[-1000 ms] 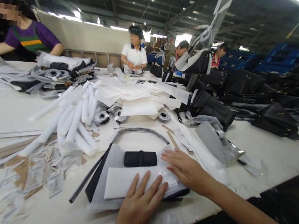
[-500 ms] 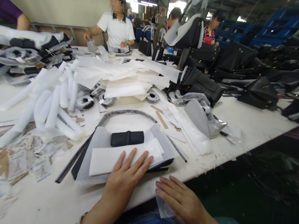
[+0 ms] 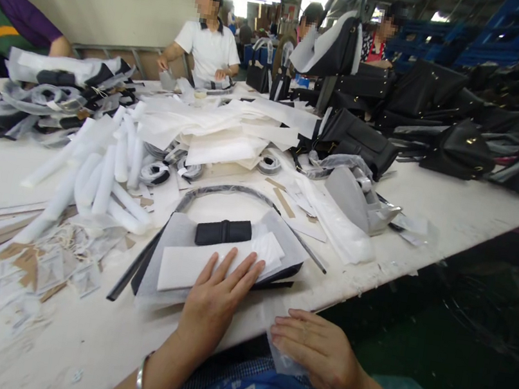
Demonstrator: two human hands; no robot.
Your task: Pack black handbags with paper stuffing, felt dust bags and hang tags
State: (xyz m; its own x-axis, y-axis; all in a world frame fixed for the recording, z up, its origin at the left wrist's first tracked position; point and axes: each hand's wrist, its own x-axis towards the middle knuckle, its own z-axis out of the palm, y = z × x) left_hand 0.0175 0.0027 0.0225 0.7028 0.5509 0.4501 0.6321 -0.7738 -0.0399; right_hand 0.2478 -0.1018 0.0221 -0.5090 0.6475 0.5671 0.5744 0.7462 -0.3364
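My left hand (image 3: 220, 293) lies flat with its fingers spread on a folded white sheet (image 3: 175, 269). That sheet rests on translucent wrapping (image 3: 153, 283) over a black handbag (image 3: 143, 268), which lies on the table. A black rolled piece with a band round its middle (image 3: 223, 233) sits just beyond the sheet. The bag's plastic-wrapped handle (image 3: 221, 188) arches away from me. At the table's near edge my right hand (image 3: 321, 353) has its fingers together over a clear plastic piece (image 3: 283, 360), closed on it; the thumb is hidden.
White foam rolls (image 3: 104, 181) and paper tags on strings (image 3: 53, 268) are on the left. White sheets (image 3: 230, 128) pile up farther back. Black bags (image 3: 458, 149) fill the far right. A co-worker in a white shirt (image 3: 207, 50) stands across the white table (image 3: 414, 204).
The view has shifted slightly, so the far things sit a little farther right. My left hand stays on the white sheet. More of the plastic piece shows beyond my right fingertips.
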